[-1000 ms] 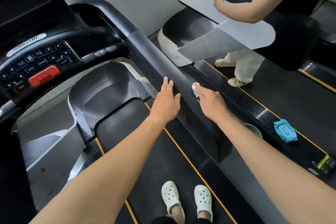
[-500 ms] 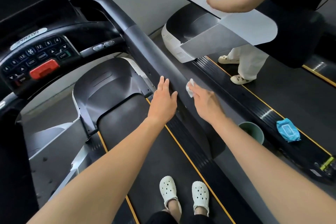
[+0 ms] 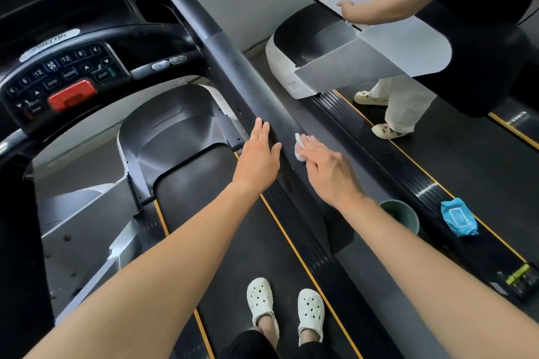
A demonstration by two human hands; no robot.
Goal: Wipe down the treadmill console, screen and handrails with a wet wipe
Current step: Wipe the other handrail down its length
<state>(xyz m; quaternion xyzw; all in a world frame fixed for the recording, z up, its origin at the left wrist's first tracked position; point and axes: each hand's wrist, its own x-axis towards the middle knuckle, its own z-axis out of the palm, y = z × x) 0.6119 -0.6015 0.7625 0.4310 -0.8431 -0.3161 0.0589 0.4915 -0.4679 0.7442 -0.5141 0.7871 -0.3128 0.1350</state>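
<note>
1. Compared with a second ago, the left hand point(image 3: 259, 159) and right hand point(image 3: 329, 172) sit at nearly the same spot on the long black treadmill handrail point(image 3: 233, 67). More of the round green bucket point(image 3: 401, 213) shows.
2. The left hand lies flat with its fingers together on the rail's inner face. The right hand's fingers curl on a crumpled white wet wipe point(image 3: 299, 151), pressing it onto the rail's top.
3. The black button console point(image 3: 58, 76) sits at 10 o'clock, a second person point(image 3: 481, 9) at 1 o'clock and a blue wipe pack point(image 3: 458, 220) at 4 o'clock.
4. Bare rail runs on toward 11 o'clock.
</note>
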